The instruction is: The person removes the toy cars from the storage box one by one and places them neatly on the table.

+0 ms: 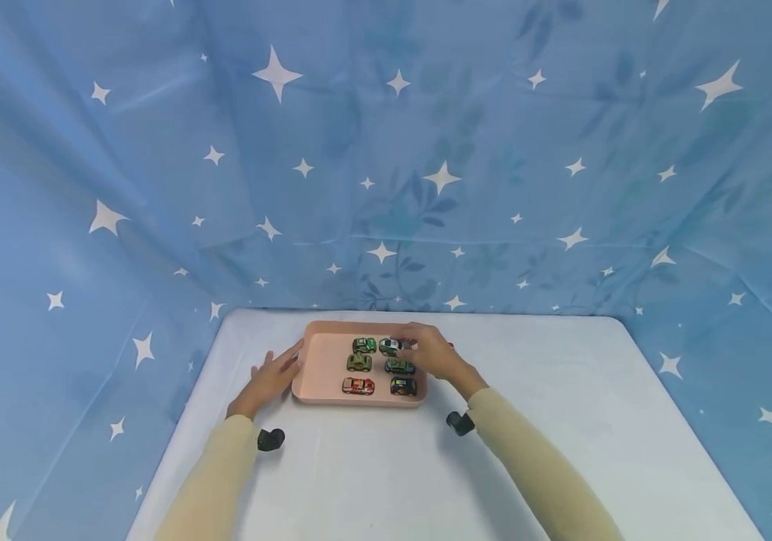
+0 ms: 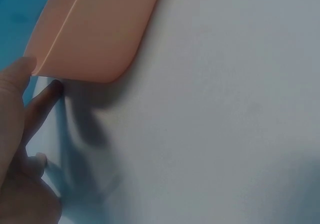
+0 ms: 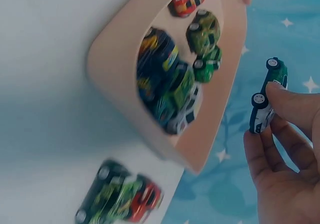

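Observation:
My right hand [image 1: 434, 353] is over the right side of a peach tray [image 1: 318, 368], pinching a small green-and-white toy car [image 3: 262, 115] between thumb and fingers. Inside the tray lie several other toy cars: a red one [image 1: 358, 386], a dark one [image 1: 404, 386], an olive one [image 1: 359, 363], a green one [image 1: 364, 345], a white one [image 1: 389, 346] and a green-blue one [image 1: 399, 366]. My left hand [image 1: 269, 382] is at the tray's left side, fingers spread, with the thumb tip at the rim in the left wrist view.
Outside the tray, a green toy car [image 3: 107, 194] and a red toy car [image 3: 146, 199] stand on the white table [image 1: 534, 421], mostly hidden behind the right hand in the head view. A blue star-patterned curtain [image 1: 386, 210] encloses the table's back and sides.

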The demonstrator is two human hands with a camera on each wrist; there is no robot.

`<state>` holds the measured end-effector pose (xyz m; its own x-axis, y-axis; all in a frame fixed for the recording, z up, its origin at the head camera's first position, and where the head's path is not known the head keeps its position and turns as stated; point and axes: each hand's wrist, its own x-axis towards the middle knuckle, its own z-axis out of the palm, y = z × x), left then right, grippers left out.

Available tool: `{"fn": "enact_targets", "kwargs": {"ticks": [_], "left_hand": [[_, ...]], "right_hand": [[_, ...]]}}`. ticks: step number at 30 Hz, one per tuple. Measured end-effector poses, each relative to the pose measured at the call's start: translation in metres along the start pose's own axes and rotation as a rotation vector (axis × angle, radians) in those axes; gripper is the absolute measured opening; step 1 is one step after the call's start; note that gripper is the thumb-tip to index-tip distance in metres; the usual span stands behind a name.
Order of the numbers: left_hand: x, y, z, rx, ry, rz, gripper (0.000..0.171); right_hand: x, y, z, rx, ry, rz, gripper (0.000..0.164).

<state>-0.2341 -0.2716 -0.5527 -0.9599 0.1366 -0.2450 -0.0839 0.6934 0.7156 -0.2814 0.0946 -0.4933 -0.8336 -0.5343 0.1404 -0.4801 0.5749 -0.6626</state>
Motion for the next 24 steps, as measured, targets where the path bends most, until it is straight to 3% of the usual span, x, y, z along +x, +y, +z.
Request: {"fn": "enact_targets", "kwargs": {"ticks": [14,24], "left_hand": [[0.000,0.001,-0.002,0.008,-0.002,0.001,0.061],[0.000,0.003,-0.003,0.011,-0.006,0.005,0.061]], "right_hand": [[-0.039,0.032,-0.040,-0.066,0.060,-0.003,0.030],[-0.071,0.055,-0.044,-0.031,0.062,0.115,0.032]]}}
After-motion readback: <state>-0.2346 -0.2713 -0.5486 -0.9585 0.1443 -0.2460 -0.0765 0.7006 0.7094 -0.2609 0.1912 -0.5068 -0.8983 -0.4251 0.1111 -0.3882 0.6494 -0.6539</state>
